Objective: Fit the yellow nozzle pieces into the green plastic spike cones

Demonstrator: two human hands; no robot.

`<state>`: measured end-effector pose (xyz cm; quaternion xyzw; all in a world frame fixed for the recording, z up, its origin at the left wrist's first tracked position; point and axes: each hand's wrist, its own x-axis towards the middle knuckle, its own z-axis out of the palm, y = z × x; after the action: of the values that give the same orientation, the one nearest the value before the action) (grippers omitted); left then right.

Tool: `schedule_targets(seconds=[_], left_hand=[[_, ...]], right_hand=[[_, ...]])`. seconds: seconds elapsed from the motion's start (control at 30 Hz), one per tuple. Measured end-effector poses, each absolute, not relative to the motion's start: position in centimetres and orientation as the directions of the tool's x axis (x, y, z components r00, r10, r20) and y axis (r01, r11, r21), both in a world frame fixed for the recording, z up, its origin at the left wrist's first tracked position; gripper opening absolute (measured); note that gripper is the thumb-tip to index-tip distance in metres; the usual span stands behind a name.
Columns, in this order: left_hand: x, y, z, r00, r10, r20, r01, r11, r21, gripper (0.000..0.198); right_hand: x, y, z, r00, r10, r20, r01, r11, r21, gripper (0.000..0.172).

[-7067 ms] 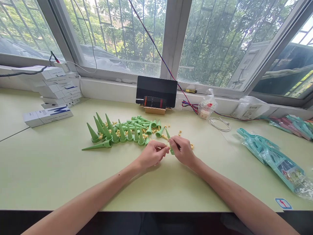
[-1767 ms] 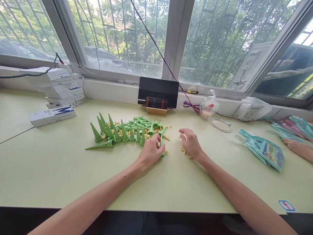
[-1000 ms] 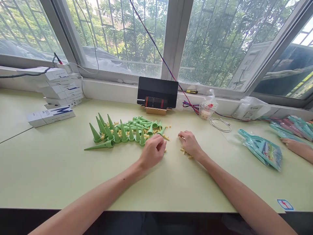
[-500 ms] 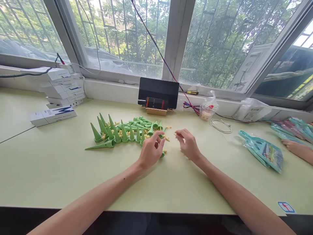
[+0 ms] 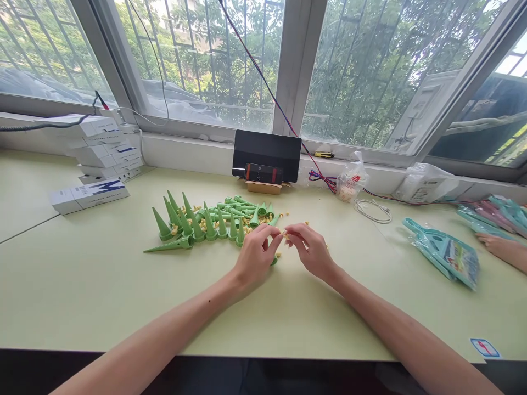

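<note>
My left hand (image 5: 259,249) is closed in a pinch, its thumb and fingertips meeting those of my right hand (image 5: 310,251) over the table. My right hand is pinched too. A tiny yellow plastic piece (image 5: 285,236) shows between the two sets of fingertips; its exact shape is too small to make out. Just left of my hands, several hollow green plastic spikes (image 5: 209,225) stand in rows on their wide ends. More green spikes (image 5: 236,206) lie in a pile behind, with small yellow pieces (image 5: 175,227) scattered among them. One spike (image 5: 171,244) lies on its side in front.
A tablet (image 5: 267,148) and a phone (image 5: 263,174) lean in a stand at the back. White boxes (image 5: 90,196) are stacked at left. To the right are a coiled cable (image 5: 373,211), a bagged teal dustpan set (image 5: 447,249) and another person's hand (image 5: 500,247).
My right hand has moved left, bringing its fingertips up against those of my left hand. My left hand has barely shifted. The spikes stay where they were.
</note>
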<state>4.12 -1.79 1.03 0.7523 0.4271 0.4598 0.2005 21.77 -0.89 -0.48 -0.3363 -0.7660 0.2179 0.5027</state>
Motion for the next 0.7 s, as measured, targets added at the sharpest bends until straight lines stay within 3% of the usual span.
schedule_targets(seconds=[0.3, 0.5, 0.7], left_hand=[[4.19, -1.84, 1.12, 0.201, 0.804, 0.559, 0.468, -0.580, 0.667, 0.024], [4.09, -1.69, 0.90, 0.192, 0.792, 0.580, 0.469, -0.593, 0.655, 0.025], [4.11, -1.67, 0.78, 0.210, 0.777, 0.594, 0.456, -0.615, 0.643, 0.024]], right_hand=[[21.67, -0.81, -0.64, -0.255, 0.802, 0.539, 0.176, 0.587, -0.790, 0.017], [21.39, -0.75, -0.55, -0.272, 0.876, 0.398, -0.017, 0.409, -0.913, 0.023], [21.25, -0.79, 0.07, -0.271, 0.918, 0.290, -0.190, 0.244, -0.951, 0.027]])
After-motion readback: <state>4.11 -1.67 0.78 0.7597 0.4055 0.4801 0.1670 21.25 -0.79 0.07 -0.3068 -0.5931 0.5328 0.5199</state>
